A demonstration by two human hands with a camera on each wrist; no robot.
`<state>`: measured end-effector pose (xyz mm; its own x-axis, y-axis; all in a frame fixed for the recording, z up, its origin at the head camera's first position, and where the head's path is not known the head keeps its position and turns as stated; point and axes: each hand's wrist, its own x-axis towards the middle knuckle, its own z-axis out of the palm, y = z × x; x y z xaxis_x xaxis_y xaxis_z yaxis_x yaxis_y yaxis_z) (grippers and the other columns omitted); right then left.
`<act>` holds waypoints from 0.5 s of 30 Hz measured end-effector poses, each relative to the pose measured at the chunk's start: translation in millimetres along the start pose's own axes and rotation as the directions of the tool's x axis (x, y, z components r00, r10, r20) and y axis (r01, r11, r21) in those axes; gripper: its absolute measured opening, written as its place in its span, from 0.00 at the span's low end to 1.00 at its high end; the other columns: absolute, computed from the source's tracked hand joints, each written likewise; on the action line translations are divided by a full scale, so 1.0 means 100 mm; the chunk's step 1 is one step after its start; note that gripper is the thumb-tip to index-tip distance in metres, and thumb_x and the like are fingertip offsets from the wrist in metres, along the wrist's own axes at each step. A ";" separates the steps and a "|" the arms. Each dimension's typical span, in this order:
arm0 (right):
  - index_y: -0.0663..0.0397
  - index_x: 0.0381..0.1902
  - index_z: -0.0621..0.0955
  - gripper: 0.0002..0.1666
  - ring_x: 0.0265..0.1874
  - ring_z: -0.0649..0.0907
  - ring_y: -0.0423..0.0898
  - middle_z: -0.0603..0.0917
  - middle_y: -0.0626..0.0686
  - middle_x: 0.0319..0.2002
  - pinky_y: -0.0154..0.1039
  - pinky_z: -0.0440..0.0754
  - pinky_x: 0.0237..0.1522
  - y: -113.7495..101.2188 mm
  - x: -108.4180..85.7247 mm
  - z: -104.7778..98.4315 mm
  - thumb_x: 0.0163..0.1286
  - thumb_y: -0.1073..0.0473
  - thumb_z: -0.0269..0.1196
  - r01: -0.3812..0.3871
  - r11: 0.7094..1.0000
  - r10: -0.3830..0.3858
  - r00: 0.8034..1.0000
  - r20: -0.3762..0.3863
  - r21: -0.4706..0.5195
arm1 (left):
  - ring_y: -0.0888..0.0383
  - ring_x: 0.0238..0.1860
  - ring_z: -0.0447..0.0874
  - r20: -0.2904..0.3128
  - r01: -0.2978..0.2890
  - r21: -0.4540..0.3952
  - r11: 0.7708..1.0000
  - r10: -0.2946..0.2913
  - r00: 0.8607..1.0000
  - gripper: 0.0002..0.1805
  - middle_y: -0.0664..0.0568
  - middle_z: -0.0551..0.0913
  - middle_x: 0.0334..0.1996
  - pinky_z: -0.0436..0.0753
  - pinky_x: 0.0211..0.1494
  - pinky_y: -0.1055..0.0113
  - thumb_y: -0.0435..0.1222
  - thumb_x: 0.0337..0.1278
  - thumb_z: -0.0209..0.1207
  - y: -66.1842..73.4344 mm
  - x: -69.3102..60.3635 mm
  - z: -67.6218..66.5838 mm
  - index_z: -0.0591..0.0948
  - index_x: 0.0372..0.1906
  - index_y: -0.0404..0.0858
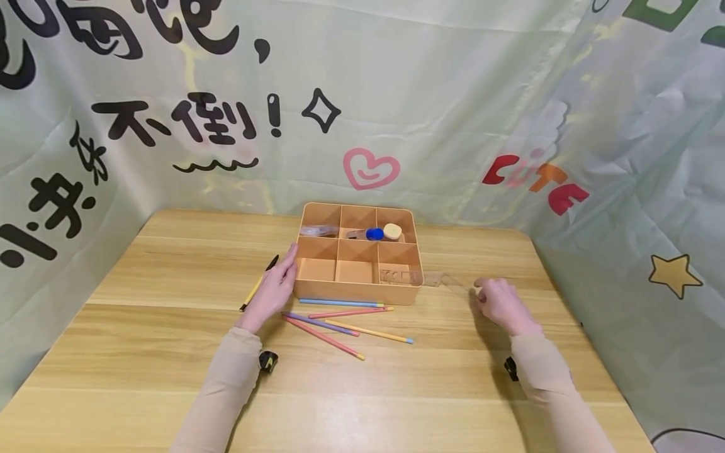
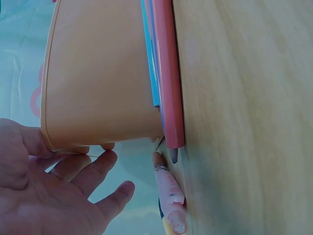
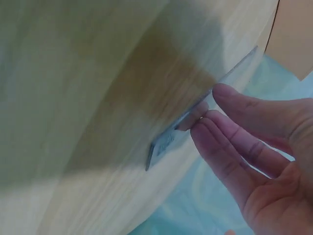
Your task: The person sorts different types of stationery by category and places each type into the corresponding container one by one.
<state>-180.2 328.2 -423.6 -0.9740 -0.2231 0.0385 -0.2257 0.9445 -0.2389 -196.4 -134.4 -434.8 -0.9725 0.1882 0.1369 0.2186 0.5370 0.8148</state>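
An orange-tan box (image 1: 357,291) with several compartments stands on the table. My left hand (image 1: 275,286) rests against its left side, fingers extended; in the left wrist view the hand (image 2: 63,186) touches the corner of the box (image 2: 98,73). My right hand (image 1: 504,305) is right of the box. In the right wrist view the thumb and fingers of that hand (image 3: 264,147) pinch a clear plastic piece (image 3: 164,144) close to the tabletop. A clear ruler-like piece (image 1: 433,279) shows between box and hand; whether it is the pinched piece, I cannot tell.
Blue (image 1: 340,303), pink (image 1: 325,338) and yellow (image 1: 370,331) pencils lie in front of the box. A yellow-and-black pen (image 1: 252,292) lies beside my left hand. The back compartments hold a blue-capped item (image 1: 374,234), a cream round piece (image 1: 393,231) and a clear item (image 1: 318,231).
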 end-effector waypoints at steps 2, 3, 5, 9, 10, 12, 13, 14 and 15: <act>0.66 0.25 0.78 0.06 0.21 0.77 0.48 0.78 0.53 0.18 0.42 0.76 0.24 -0.02 -0.01 0.01 0.56 0.77 0.64 -0.004 1.000 0.004 1.000 0.006 0.014 | 0.45 0.80 0.53 -0.001 -0.001 -0.001 1.000 0.001 1.000 0.28 0.39 0.52 0.80 0.56 0.82 0.49 0.32 0.80 0.37 0.00 0.00 0.00 0.53 0.79 0.32; 0.65 0.24 0.78 0.07 0.22 0.77 0.49 0.79 0.54 0.19 0.41 0.77 0.24 -0.03 -0.01 0.01 0.57 0.77 0.63 -0.014 1.000 0.013 1.000 0.020 0.021 | 0.45 0.80 0.53 0.000 0.000 -0.002 1.000 0.000 1.000 0.28 0.39 0.52 0.80 0.56 0.82 0.49 0.33 0.81 0.37 -0.01 0.00 0.00 0.53 0.79 0.32; 0.64 0.22 0.79 0.09 0.22 0.78 0.49 0.80 0.56 0.20 0.41 0.78 0.25 -0.05 -0.01 0.02 0.59 0.76 0.63 -0.040 0.998 0.037 0.997 0.065 0.038 | 0.45 0.80 0.53 0.000 0.003 -0.002 1.000 -0.003 1.000 0.28 0.40 0.52 0.80 0.56 0.82 0.49 0.33 0.81 0.37 -0.01 0.00 0.00 0.53 0.79 0.33; 0.71 0.39 0.85 0.11 0.37 0.86 0.60 0.88 0.68 0.38 0.54 0.87 0.41 -0.10 -0.01 0.02 0.58 0.76 0.64 -0.070 0.996 0.061 0.987 0.147 0.055 | 0.45 0.80 0.53 0.004 0.008 0.003 1.000 -0.008 1.000 0.28 0.40 0.52 0.80 0.56 0.82 0.49 0.33 0.80 0.37 0.00 0.00 0.01 0.53 0.79 0.33; 0.70 0.38 0.86 0.09 0.35 0.86 0.58 0.88 0.66 0.36 0.53 0.87 0.41 -0.11 -0.01 0.02 0.58 0.76 0.64 -0.063 0.996 0.053 0.986 0.161 0.056 | 0.45 0.80 0.53 0.003 0.007 0.005 1.000 -0.007 1.000 0.28 0.40 0.52 0.80 0.56 0.82 0.49 0.32 0.80 0.38 0.00 0.00 0.01 0.53 0.79 0.33; 0.68 0.36 0.86 0.09 0.34 0.85 0.56 0.88 0.62 0.33 0.52 0.87 0.40 -0.13 0.00 0.02 0.58 0.76 0.63 -0.040 0.997 0.029 0.985 0.172 0.061 | 0.45 0.80 0.53 0.003 0.004 0.005 1.000 -0.004 1.000 0.28 0.40 0.52 0.80 0.56 0.82 0.49 0.32 0.80 0.38 -0.01 0.00 0.01 0.53 0.79 0.33; 0.67 0.36 0.86 0.08 0.33 0.85 0.54 0.88 0.60 0.33 0.52 0.86 0.40 -0.14 -0.01 0.03 0.58 0.75 0.63 -0.025 0.997 0.014 0.985 0.170 0.067 | 0.45 0.80 0.53 0.003 0.002 0.003 1.000 -0.002 1.000 0.28 0.41 0.52 0.80 0.57 0.82 0.49 0.32 0.80 0.38 -0.01 0.00 0.01 0.53 0.79 0.33; 0.66 0.36 0.86 0.08 0.33 0.84 0.53 0.87 0.59 0.32 0.52 0.86 0.40 -0.15 -0.01 0.04 0.58 0.75 0.63 -0.006 0.997 -0.006 0.986 0.168 0.071 | 0.45 0.80 0.53 0.002 0.002 0.001 1.000 -0.002 1.000 0.28 0.41 0.52 0.80 0.57 0.82 0.49 0.33 0.81 0.38 -0.01 0.00 0.01 0.53 0.79 0.33; 0.65 0.36 0.86 0.10 0.33 0.85 0.54 0.87 0.58 0.32 0.53 0.86 0.41 -0.16 -0.01 0.05 0.57 0.76 0.63 0.017 0.997 -0.028 0.987 0.158 0.070 | 0.45 0.80 0.53 0.002 0.000 -0.001 1.000 0.000 1.000 0.28 0.41 0.51 0.80 0.56 0.82 0.49 0.33 0.81 0.37 -0.01 0.00 0.01 0.53 0.79 0.33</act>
<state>-175.8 312.5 -424.4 -0.9524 -0.2847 -0.1091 -0.2404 0.9213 -0.3055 -196.7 -134.3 -435.8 -0.9725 0.1894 0.1356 0.2182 0.5366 0.8152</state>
